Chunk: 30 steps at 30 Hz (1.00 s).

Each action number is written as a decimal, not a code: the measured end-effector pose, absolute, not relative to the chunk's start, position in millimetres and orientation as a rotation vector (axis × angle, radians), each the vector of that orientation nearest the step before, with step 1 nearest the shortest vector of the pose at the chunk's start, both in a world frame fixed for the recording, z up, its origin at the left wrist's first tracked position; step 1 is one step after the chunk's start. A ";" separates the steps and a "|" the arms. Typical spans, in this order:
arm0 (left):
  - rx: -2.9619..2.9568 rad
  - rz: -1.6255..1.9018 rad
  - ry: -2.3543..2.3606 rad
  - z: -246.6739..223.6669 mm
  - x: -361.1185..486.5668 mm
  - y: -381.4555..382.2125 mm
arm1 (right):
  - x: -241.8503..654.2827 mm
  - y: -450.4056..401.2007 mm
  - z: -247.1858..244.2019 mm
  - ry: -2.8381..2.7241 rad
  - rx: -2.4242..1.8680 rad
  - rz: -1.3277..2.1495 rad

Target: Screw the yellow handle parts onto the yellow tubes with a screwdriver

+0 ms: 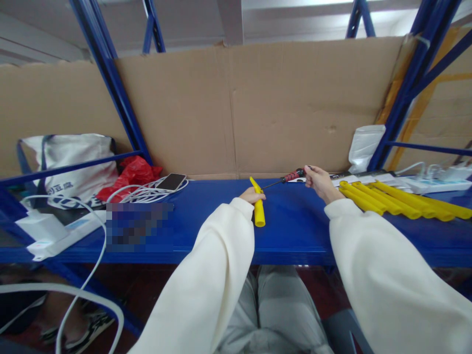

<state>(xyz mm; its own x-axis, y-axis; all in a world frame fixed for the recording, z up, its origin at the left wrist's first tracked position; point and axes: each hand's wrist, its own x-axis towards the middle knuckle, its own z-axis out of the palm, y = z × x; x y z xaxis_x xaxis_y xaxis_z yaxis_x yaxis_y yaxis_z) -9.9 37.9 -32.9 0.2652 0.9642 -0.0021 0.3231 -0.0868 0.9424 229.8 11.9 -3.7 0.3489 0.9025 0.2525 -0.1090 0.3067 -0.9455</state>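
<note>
My left hand (252,195) is closed around a yellow tube (259,215) with a tapered, flattened far end, held over the blue tabletop (291,231). A screwdriver (294,175) with a red and black handle is pinched at its handle end by my right hand (320,182). Its thin shaft points left and meets the tube's side by my left fingers; whether the tip is inside the tube cannot be made out. To the right of my right hand lies a row of several yellow tubes (401,199).
Cardboard (177,113) walls the back between blue metal posts. At left are a white cloth bag (79,167), a red plastic bag (134,174), a phone (172,182), cables and a power strip (70,231). A white pouch (365,147) and another power strip (438,183) are at right.
</note>
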 end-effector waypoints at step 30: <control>1.649 0.875 1.312 -33.1 -9.7 35.6 | 218.2 8.2 -0.9 -0.847 -1.260 0.848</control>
